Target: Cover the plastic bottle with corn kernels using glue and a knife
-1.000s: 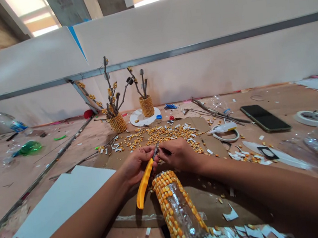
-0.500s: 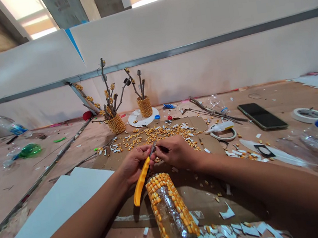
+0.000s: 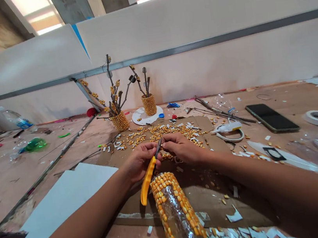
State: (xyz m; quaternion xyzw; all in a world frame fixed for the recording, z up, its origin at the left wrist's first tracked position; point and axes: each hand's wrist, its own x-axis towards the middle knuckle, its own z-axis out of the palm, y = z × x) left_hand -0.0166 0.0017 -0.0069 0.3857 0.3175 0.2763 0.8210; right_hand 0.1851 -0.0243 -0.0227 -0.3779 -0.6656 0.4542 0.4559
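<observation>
Gripping yellow-handled tool [image 3: 147, 180] in left hand [image 3: 138, 162]. Right hand [image 3: 182, 149] by tool's tip, can't tell if grip closed on anything. Partly kernel-covered clear cylinder [image 3: 163, 205] below hands, at near desk [image 3: 21, 170] edge.

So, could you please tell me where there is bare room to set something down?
Behind the tape roll, right of the phone, the tabletop looks bare; so do the white sheets beside the left forearm. Kernels and scraps crowd the cardboard.

A phone [image 3: 271, 117] lies at the right of the table [image 3: 30, 172], near a roll of tape [image 3: 312, 116]. At the left, a clear bottle [image 3: 13, 116] sits near the wall [image 3: 213, 68].
</observation>
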